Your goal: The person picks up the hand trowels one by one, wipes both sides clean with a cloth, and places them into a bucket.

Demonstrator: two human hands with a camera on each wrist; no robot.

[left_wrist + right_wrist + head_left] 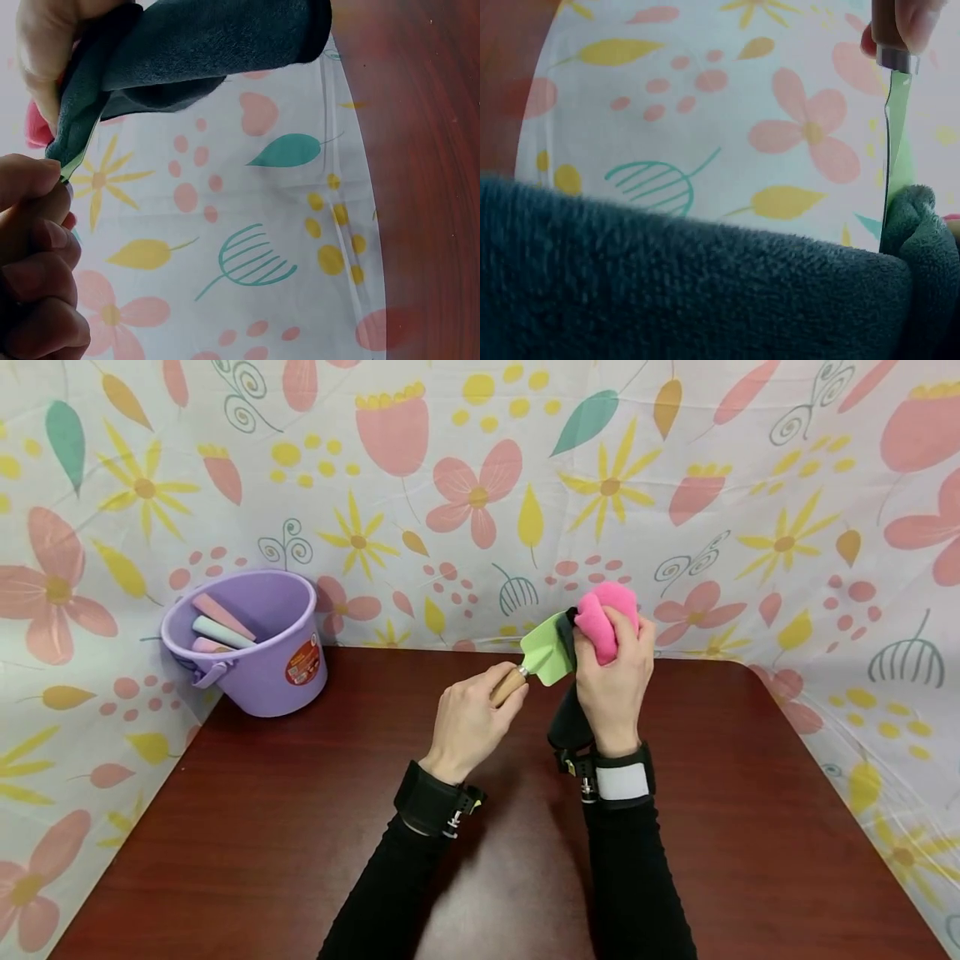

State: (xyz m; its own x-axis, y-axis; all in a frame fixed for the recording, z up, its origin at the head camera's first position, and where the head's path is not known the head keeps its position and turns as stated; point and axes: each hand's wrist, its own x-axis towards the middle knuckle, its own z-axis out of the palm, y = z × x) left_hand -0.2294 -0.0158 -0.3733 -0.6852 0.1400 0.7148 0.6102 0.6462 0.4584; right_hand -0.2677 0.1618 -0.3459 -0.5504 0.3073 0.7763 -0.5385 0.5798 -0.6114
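Dark surface [300, 860] nearest; both hands raised above its far centre.
Right hand [615, 685] grips pink sponge [603, 614] with dark cloth [567, 718], pressed against green trowel [549, 652] blade; left hand [468, 722] clasps its wooden handle, long axis pointing far-right. Purple bucket [255, 643] far-left.

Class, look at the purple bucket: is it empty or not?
Not empty: the purple bucket stands upright with pastel sticks showing inside.
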